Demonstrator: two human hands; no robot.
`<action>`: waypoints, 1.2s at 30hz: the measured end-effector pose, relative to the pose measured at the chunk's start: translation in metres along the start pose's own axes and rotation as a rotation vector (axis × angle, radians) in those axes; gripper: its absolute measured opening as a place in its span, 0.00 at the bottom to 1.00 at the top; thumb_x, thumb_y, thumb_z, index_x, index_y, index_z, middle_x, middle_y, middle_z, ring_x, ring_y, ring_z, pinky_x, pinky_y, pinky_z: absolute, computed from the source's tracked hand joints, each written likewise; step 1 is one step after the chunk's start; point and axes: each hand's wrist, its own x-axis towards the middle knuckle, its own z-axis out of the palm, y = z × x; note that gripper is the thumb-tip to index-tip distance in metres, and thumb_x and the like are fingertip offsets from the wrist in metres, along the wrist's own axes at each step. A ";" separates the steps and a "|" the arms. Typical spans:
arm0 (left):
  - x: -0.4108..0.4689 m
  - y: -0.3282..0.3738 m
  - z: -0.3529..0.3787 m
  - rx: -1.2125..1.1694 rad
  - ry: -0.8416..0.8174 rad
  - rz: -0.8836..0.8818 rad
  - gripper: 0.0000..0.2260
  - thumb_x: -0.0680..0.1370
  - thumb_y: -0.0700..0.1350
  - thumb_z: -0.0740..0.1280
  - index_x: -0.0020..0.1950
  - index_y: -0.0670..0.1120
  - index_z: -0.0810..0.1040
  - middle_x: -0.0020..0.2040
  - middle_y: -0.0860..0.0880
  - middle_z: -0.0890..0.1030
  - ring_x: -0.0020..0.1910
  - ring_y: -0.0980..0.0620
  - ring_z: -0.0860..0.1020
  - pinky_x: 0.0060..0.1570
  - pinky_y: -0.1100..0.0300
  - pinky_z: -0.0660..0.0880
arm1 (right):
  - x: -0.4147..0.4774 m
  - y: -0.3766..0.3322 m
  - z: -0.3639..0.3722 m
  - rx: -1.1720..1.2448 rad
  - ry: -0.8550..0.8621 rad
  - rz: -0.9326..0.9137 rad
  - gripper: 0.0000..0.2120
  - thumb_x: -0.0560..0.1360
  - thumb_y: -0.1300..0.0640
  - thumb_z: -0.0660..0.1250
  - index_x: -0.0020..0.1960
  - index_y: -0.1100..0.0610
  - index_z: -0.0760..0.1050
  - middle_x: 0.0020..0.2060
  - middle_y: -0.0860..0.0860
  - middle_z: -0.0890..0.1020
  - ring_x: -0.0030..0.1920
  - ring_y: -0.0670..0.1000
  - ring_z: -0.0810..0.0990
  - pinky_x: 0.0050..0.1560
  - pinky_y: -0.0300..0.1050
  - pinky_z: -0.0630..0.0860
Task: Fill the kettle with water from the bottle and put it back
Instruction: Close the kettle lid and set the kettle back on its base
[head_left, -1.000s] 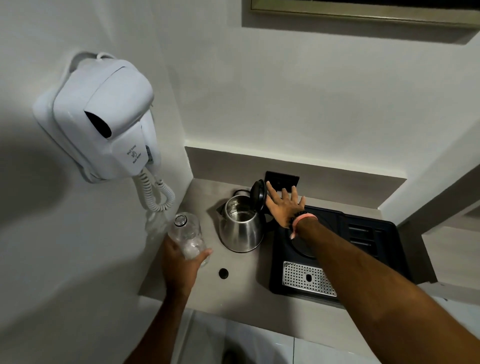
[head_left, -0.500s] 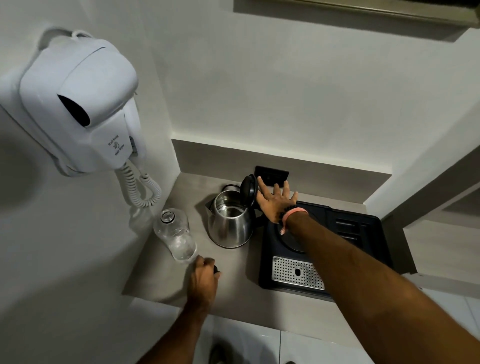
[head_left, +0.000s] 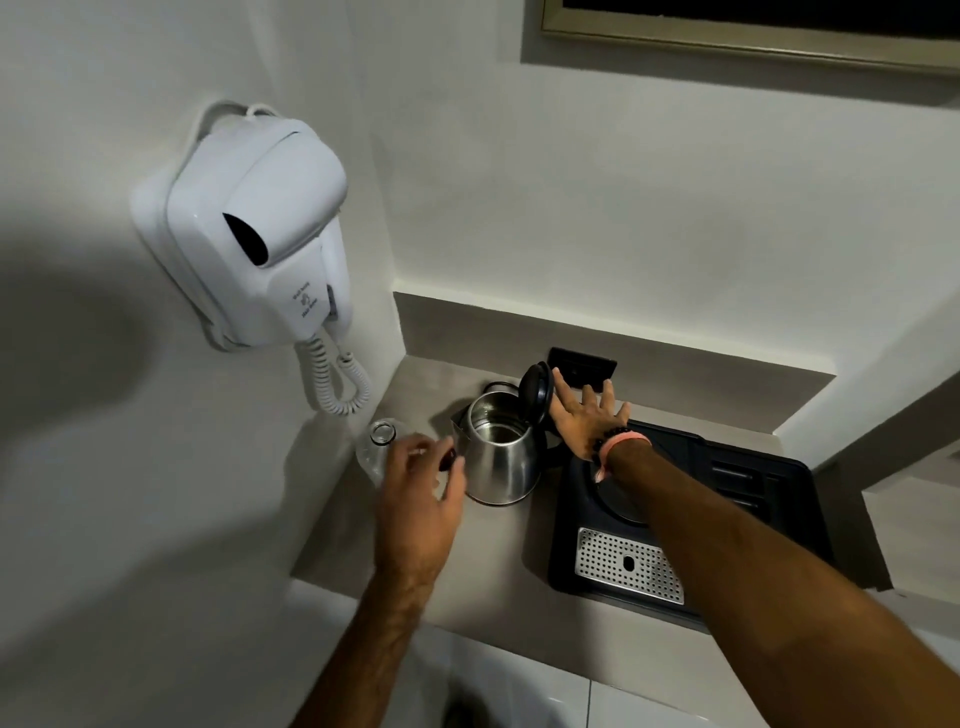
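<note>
A steel kettle (head_left: 501, 467) stands on the grey counter (head_left: 493, 566) with its black lid (head_left: 535, 391) tipped up and water visible inside. My right hand (head_left: 584, 423) is spread flat behind it, one fingertip against the raised lid. Left of the kettle stands a clear bottle (head_left: 378, 444), its mouth uncapped and its lower part hidden by my left hand (head_left: 415, 499). That hand hovers beside the bottle and pinches a small dark bottle cap (head_left: 450, 461) between thumb and fingers.
A black tray (head_left: 753, 483) to the right carries the round kettle base (head_left: 618, 499) and a perforated metal drip grate (head_left: 623, 564). A white wall-mounted hair dryer (head_left: 260, 234) with a coiled cord hangs above left. A dark wall socket (head_left: 584, 366) sits behind the kettle.
My left hand let go of the bottle, picked the dark cap off the counter and lifted it toward the bottle. My right hand stayed at the kettle lid.
</note>
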 end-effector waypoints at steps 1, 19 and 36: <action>0.010 0.001 -0.011 0.010 0.076 -0.014 0.08 0.76 0.44 0.72 0.55 0.46 0.82 0.54 0.48 0.77 0.42 0.57 0.77 0.47 0.70 0.75 | -0.001 0.000 0.000 -0.002 -0.001 -0.002 0.30 0.79 0.32 0.38 0.78 0.37 0.34 0.81 0.59 0.48 0.79 0.64 0.37 0.73 0.72 0.36; 0.045 -0.037 -0.028 0.074 0.083 -0.259 0.05 0.70 0.42 0.79 0.43 0.44 0.87 0.45 0.47 0.82 0.39 0.46 0.82 0.44 0.49 0.79 | -0.008 -0.004 -0.006 -0.001 -0.004 -0.009 0.29 0.81 0.35 0.39 0.79 0.39 0.34 0.81 0.59 0.49 0.79 0.64 0.37 0.74 0.71 0.38; 0.036 -0.027 -0.035 0.115 -0.048 -0.281 0.16 0.76 0.37 0.71 0.64 0.39 0.80 0.61 0.42 0.82 0.61 0.40 0.79 0.60 0.55 0.70 | 0.002 -0.034 0.012 0.227 0.131 -0.062 0.45 0.74 0.25 0.48 0.81 0.47 0.39 0.73 0.66 0.68 0.71 0.68 0.67 0.69 0.65 0.68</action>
